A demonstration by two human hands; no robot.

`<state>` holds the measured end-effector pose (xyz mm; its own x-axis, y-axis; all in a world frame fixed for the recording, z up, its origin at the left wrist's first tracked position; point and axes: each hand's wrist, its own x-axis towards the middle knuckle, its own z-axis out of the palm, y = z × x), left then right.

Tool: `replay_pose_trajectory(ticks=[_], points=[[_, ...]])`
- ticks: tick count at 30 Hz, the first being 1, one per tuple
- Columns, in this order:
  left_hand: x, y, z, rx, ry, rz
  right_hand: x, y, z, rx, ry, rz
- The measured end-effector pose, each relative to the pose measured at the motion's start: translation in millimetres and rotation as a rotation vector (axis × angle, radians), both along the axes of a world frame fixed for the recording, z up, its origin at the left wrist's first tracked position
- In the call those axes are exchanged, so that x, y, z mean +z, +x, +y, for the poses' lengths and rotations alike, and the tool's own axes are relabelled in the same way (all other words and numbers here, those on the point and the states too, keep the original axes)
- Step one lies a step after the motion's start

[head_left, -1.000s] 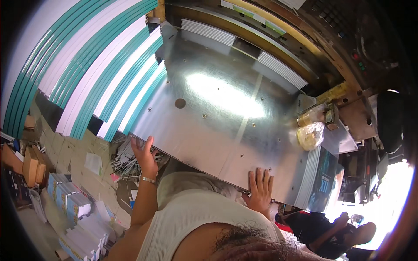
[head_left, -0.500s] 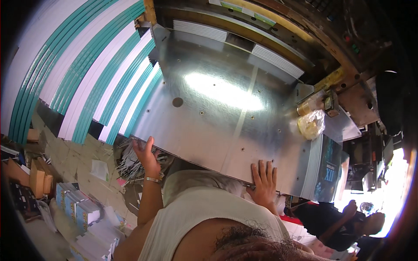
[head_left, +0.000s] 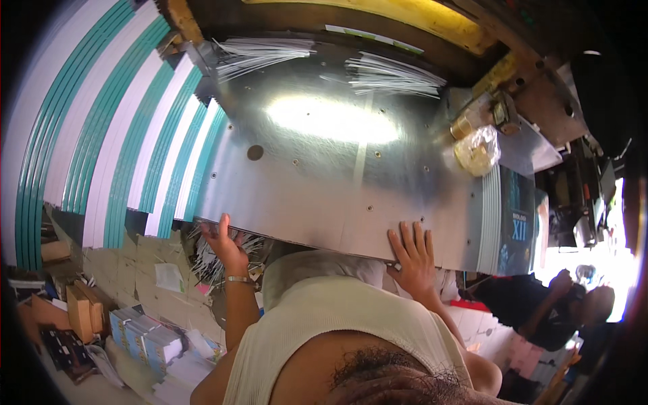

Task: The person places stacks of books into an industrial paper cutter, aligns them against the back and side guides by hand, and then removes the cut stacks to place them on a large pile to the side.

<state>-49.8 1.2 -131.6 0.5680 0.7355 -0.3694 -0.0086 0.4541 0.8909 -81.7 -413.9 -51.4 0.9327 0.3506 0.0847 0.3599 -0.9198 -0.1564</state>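
My left hand (head_left: 229, 248) is at the near left edge of a shiny metal machine table (head_left: 317, 196), fingers apart and holding nothing. Flat on the near right part of the table lies my right hand (head_left: 414, 256), its fingers spread. At the far side, below a dark beam, lie two loose bundles of thin white paper strips, one on the left (head_left: 260, 55) and one on the right (head_left: 395, 74). Both bundles are out of reach of my hands.
Stacks of teal-and-white books (head_left: 115, 121) rise on the left. At right are a clear plastic bag (head_left: 478, 150), a tape roll (head_left: 466, 126) and dark-blue books (head_left: 516, 226). Paper scraps (head_left: 209, 260) and bundled books (head_left: 145, 337) lie below. A person (head_left: 540, 304) is at lower right.
The two neat paper stacks at the table's far side have given way to loose, fanned strips. The view has shifted a little; both hands keep their places at the near edge.
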Motion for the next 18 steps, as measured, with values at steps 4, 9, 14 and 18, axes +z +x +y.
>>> replay_pose_trajectory(ticks=[4, 9, 14, 18], points=[[1.6, 2.0, -0.7, 0.01, 0.024, 0.0, -5.1, -1.1, -3.7, -0.008, 0.023, -0.013], [6.2, 1.8, -4.7, 0.006, 0.01, 0.005, -8.2, -1.6, -4.4, -0.004, 0.007, -0.015], [-2.8, 2.4, -4.3, 0.069, 0.191, -0.002, 17.6, 12.7, 4.4, 0.002, 0.069, 0.075], [17.0, 7.2, -34.8, 0.128, 1.202, 0.14, 20.5, 75.3, 4.6, 0.043, 0.393, 0.168]])
